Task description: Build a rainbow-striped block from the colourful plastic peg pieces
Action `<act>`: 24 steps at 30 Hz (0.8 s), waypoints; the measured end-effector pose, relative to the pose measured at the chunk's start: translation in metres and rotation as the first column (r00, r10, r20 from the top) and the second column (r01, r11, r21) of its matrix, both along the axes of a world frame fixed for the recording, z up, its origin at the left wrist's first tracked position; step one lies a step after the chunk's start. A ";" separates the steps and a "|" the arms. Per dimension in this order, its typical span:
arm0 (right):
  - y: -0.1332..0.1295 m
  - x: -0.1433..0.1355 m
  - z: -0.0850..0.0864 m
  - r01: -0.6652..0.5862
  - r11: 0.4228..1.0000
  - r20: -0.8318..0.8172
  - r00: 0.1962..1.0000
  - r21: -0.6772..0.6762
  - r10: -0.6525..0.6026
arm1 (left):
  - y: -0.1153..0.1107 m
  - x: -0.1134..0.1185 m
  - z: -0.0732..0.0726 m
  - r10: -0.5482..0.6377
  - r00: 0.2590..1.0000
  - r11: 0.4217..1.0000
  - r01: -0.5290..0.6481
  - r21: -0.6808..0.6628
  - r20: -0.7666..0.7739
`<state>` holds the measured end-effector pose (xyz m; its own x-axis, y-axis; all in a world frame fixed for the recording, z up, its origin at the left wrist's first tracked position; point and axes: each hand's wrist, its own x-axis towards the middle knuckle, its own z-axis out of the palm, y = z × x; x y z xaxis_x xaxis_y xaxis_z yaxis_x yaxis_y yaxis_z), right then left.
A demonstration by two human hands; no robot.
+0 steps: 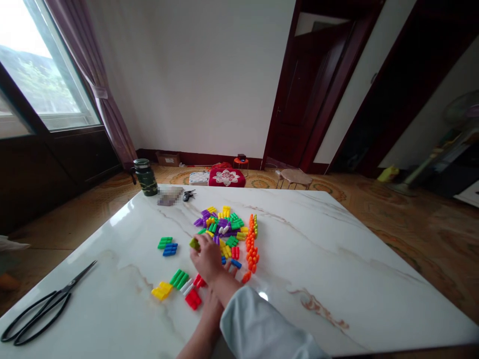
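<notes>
My right hand [207,257], in a pale blue sleeve, crosses over my left wrist. Its fingers pinch an olive-green toy block [194,244] at the left edge of a mixed pile. My left hand [232,269] lies mostly hidden beneath the right arm; its visible fingers look stretched apart, close to a blue block [235,264]. Purple blocks [205,218], green blocks [232,241] and yellow blocks [224,212] make up much of the pile. Beside it, on the right, runs a long row of orange blocks [251,244].
On the marble-patterned table [299,244], black-handled scissors [56,301] lie at left. Yellow blocks [162,290], red blocks [193,299] and others sit near my forearms. A camouflage flask [145,177], a blurred item [170,196] and keys [188,195] stand toward the far left edge.
</notes>
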<state>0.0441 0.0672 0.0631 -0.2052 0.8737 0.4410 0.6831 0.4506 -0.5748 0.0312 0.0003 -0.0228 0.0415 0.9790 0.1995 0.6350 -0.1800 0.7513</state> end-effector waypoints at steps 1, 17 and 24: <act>-0.003 0.020 0.004 0.034 0.997 -0.130 0.991 0.069 -0.025 | -0.004 -0.001 0.002 -0.038 0.999 0.999 0.039 0.027 -0.032; -0.003 0.212 -0.079 0.279 0.958 -0.163 0.944 -0.068 -0.287 | -0.020 0.001 0.014 -0.095 0.887 0.973 0.179 0.147 -0.452; 0.020 0.205 -0.080 0.255 0.966 -0.237 0.936 -0.045 -0.259 | -0.018 0.000 0.012 -0.114 0.884 0.971 0.195 0.138 -0.454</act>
